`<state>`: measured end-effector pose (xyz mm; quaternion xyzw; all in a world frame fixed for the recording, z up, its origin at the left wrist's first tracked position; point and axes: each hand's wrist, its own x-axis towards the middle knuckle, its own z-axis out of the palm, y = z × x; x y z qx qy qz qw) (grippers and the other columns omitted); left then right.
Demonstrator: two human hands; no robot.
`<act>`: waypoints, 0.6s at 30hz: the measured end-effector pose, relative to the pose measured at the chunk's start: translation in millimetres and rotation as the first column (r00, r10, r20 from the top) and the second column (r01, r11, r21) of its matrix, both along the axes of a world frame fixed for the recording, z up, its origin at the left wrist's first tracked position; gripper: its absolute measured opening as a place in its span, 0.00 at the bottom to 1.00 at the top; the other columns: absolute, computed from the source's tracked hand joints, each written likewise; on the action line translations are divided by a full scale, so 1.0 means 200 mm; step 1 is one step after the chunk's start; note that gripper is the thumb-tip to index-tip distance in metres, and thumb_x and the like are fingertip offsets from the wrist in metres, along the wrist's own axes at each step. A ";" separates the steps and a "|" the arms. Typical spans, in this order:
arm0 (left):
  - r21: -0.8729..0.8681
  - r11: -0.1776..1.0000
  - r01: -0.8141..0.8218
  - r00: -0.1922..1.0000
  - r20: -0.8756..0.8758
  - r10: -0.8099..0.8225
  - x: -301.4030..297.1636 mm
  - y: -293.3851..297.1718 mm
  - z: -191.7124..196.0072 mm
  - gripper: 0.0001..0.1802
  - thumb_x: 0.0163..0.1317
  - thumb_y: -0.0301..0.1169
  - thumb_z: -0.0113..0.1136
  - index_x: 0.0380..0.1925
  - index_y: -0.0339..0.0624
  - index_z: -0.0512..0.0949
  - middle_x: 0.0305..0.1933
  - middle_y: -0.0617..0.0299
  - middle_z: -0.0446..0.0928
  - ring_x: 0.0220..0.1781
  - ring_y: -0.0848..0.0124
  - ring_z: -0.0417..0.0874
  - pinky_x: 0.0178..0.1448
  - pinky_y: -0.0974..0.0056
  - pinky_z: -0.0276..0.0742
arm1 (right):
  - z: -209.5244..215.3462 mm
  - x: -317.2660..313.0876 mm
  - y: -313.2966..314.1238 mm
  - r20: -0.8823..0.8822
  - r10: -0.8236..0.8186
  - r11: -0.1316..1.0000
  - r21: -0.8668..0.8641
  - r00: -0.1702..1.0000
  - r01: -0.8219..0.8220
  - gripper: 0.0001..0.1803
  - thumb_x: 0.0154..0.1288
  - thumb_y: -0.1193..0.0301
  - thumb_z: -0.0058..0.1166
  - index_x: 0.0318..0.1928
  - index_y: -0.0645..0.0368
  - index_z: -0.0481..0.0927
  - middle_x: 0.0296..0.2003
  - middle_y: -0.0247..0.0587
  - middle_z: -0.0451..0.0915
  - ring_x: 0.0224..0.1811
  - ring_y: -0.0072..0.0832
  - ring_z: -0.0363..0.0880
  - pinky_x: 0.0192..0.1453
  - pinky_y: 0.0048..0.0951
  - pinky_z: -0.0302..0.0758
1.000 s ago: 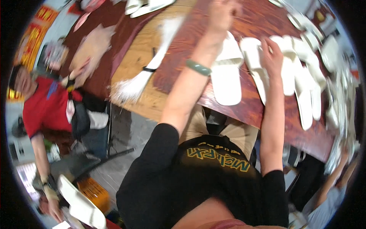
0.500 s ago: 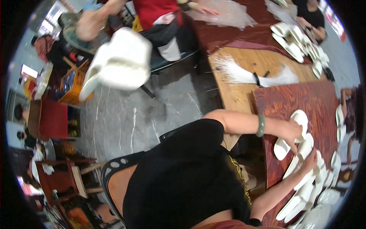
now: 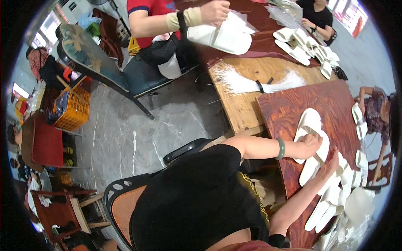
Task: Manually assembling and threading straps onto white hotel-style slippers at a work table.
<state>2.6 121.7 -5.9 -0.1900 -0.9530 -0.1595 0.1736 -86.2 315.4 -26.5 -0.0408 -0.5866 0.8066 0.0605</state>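
Note:
A white slide slipper (image 3: pixel 309 118) lies on the reddish wood board (image 3: pixel 289 104), and my left hand (image 3: pixel 310 145), with a green bangle on its wrist, is closed at its strap. Overlapping it on the near side is a second white slipper (image 3: pixel 309 172). Along that one's right edge rests my right hand (image 3: pixel 330 165), which appears to grip it with fingers pointing away; its thumb is partly hidden. Several more white slippers (image 3: pixel 328 205) lie piled beside my right forearm.
Past the board lies a bundle of thin white plastic strands (image 3: pixel 268 85), tied in black. A co-worker's hand (image 3: pixel 215 12) holds white slippers (image 3: pixel 222 38) over the far table. Clear plastic bags (image 3: pixel 356 205) lie near right; a dark chair (image 3: pixel 94 56) stands far left.
A second slipper now lies against the first, with my right hand at it. The co-worker's slippers have swung from the left to over the far table. The whole view has shifted slightly.

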 end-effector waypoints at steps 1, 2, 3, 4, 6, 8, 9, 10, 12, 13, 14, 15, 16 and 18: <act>0.043 0.999 -0.018 1.000 -0.016 0.018 -0.01 0.01 0.00 0.24 0.48 0.31 0.59 0.42 0.24 0.69 0.35 0.45 0.73 0.38 0.58 0.77 0.33 0.61 0.74 | 0.00 -0.01 -0.01 0.030 0.046 0.998 -0.035 0.999 -0.045 0.18 0.70 0.67 0.46 0.50 0.73 0.73 0.46 0.49 0.77 0.49 0.32 0.76 0.54 0.31 0.74; 0.073 0.996 -0.054 0.998 -0.015 0.055 -0.02 0.01 0.00 0.23 0.48 0.29 0.58 0.42 0.24 0.69 0.36 0.45 0.73 0.38 0.58 0.78 0.33 0.61 0.75 | -0.01 -0.01 -0.02 0.001 0.092 0.996 -0.015 0.996 -0.092 0.18 0.70 0.68 0.46 0.50 0.72 0.73 0.47 0.48 0.77 0.49 0.31 0.76 0.55 0.31 0.73; 0.083 0.995 -0.053 0.999 0.020 0.051 -0.03 0.00 0.00 0.22 0.48 0.28 0.57 0.42 0.25 0.69 0.37 0.45 0.72 0.38 0.58 0.78 0.33 0.61 0.76 | -0.01 -0.01 -0.03 0.027 0.067 0.998 0.003 0.997 -0.067 0.18 0.70 0.68 0.46 0.50 0.72 0.73 0.47 0.48 0.77 0.49 0.31 0.75 0.56 0.30 0.72; 0.133 0.989 -0.057 0.984 0.173 0.033 -0.04 0.00 0.02 0.23 0.51 0.25 0.53 0.48 0.26 0.65 0.45 0.37 0.70 0.36 0.50 0.81 0.36 0.55 0.79 | -0.01 -0.01 -0.03 0.021 0.089 0.995 0.034 0.996 -0.090 0.18 0.70 0.68 0.46 0.51 0.72 0.73 0.48 0.47 0.77 0.50 0.31 0.75 0.57 0.29 0.72; 0.183 0.979 -0.088 0.969 0.244 0.042 -0.04 -0.02 0.03 0.28 0.50 0.25 0.55 0.53 0.25 0.63 0.48 0.35 0.66 0.36 0.48 0.80 0.38 0.54 0.79 | 0.00 0.01 -0.03 0.055 0.036 0.996 0.082 0.998 -0.040 0.17 0.70 0.69 0.46 0.51 0.71 0.74 0.49 0.44 0.76 0.51 0.29 0.74 0.58 0.27 0.71; 0.171 0.977 -0.126 0.960 0.269 0.076 -0.04 -0.03 0.04 0.31 0.50 0.26 0.55 0.56 0.26 0.62 0.49 0.35 0.65 0.36 0.48 0.80 0.38 0.55 0.80 | 0.00 0.03 -0.04 0.033 0.062 0.995 0.077 0.998 -0.064 0.17 0.69 0.69 0.47 0.51 0.71 0.74 0.49 0.44 0.76 0.51 0.28 0.74 0.57 0.26 0.70; 0.150 0.979 -0.138 0.952 0.294 0.089 -0.03 -0.03 0.05 0.32 0.50 0.26 0.56 0.57 0.26 0.62 0.50 0.35 0.64 0.37 0.49 0.80 0.38 0.55 0.80 | 0.01 0.04 -0.04 0.028 0.049 0.997 0.059 0.998 -0.051 0.17 0.69 0.69 0.47 0.51 0.71 0.74 0.48 0.44 0.76 0.50 0.27 0.74 0.57 0.25 0.70; 0.132 0.981 -0.143 0.955 0.277 0.102 -0.03 -0.03 0.05 0.32 0.50 0.26 0.56 0.56 0.25 0.63 0.49 0.36 0.65 0.37 0.51 0.80 0.37 0.57 0.80 | 0.02 0.05 -0.05 0.027 0.048 0.997 0.058 0.998 -0.050 0.16 0.68 0.70 0.48 0.51 0.70 0.74 0.47 0.42 0.77 0.49 0.25 0.74 0.56 0.24 0.71; 0.136 0.982 -0.127 0.969 0.230 0.094 -0.03 -0.03 0.05 0.31 0.49 0.27 0.57 0.54 0.24 0.63 0.48 0.37 0.66 0.37 0.51 0.80 0.37 0.57 0.80 | 0.03 0.06 -0.06 0.035 0.039 0.994 0.098 0.999 -0.042 0.16 0.68 0.70 0.48 0.50 0.69 0.75 0.47 0.41 0.77 0.48 0.25 0.75 0.54 0.24 0.71; 0.101 0.988 -0.118 0.968 0.233 0.092 -0.03 -0.04 0.05 0.31 0.49 0.27 0.58 0.53 0.23 0.64 0.47 0.38 0.66 0.37 0.51 0.80 0.36 0.58 0.80 | 0.03 0.07 -0.06 0.038 0.009 0.990 0.137 0.999 -0.014 0.15 0.68 0.71 0.49 0.49 0.68 0.76 0.46 0.39 0.77 0.47 0.24 0.75 0.53 0.24 0.71; 0.022 0.998 -0.064 0.983 0.173 0.059 -0.04 -0.04 0.05 0.27 0.48 0.27 0.58 0.48 0.23 0.66 0.45 0.39 0.68 0.35 0.52 0.80 0.35 0.58 0.80 | 0.04 0.07 -0.07 0.047 0.012 0.990 0.142 0.999 -0.019 0.15 0.68 0.71 0.49 0.49 0.68 0.76 0.46 0.39 0.77 0.47 0.24 0.75 0.53 0.24 0.71; 0.052 0.996 -0.066 0.989 0.135 0.058 -0.05 -0.05 0.06 0.27 0.48 0.27 0.58 0.48 0.23 0.66 0.45 0.39 0.68 0.35 0.52 0.80 0.35 0.58 0.80 | 0.04 0.07 -0.07 0.050 0.032 0.989 0.140 0.998 -0.039 0.14 0.68 0.71 0.49 0.49 0.68 0.76 0.46 0.38 0.77 0.47 0.24 0.75 0.53 0.24 0.72; 0.060 0.997 -0.040 0.987 0.158 0.030 -0.07 -0.05 0.06 0.24 0.48 0.26 0.58 0.46 0.24 0.67 0.44 0.39 0.68 0.35 0.52 0.80 0.35 0.57 0.79 | 0.04 0.07 -0.08 0.089 0.016 0.992 0.124 0.996 -0.027 0.14 0.68 0.71 0.48 0.48 0.68 0.76 0.45 0.38 0.78 0.47 0.23 0.75 0.52 0.24 0.72; 0.073 0.997 -0.011 0.985 0.175 -0.002 -0.09 -0.07 0.06 0.22 0.48 0.25 0.57 0.44 0.25 0.68 0.43 0.39 0.69 0.34 0.52 0.80 0.35 0.57 0.79 | 0.03 0.08 -0.09 0.049 0.052 0.986 0.156 0.997 -0.059 0.14 0.67 0.71 0.48 0.48 0.68 0.76 0.44 0.38 0.78 0.46 0.23 0.75 0.51 0.24 0.72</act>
